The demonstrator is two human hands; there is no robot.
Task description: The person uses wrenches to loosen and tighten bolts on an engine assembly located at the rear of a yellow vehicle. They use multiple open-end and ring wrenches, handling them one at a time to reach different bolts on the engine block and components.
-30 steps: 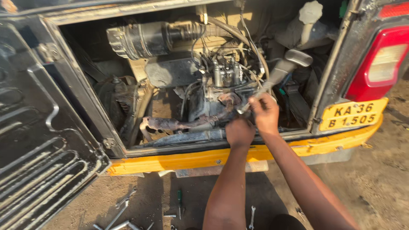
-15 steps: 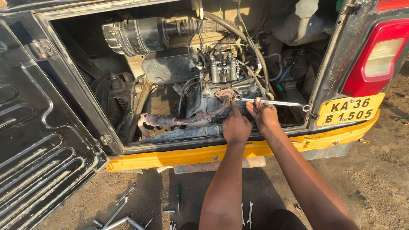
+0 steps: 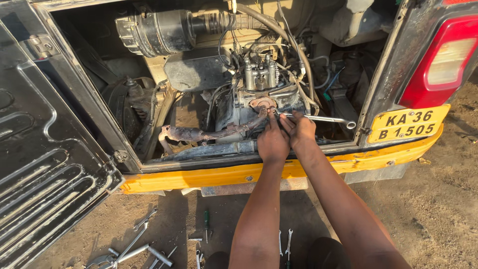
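Swinging flatter than a half-second ago: spanner (image 3: 318, 118) now pointing toward 3 o'clock. Lying scattered nearest, at 7 o'clock, loose tools (image 3: 132, 249) on the ground. Clenching the spanner's shaft, right hand (image 3: 298, 130); pressing its head onto the engine fitting (image 3: 262, 105) at 12 o'clock, likely steadying it, left hand (image 3: 272, 141), grip unclear.

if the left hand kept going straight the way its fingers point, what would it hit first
Probably the rusty exhaust flange on the engine block: the left hand points up into the bay and its fingertips already look to be at it. Depth is hard to judge.
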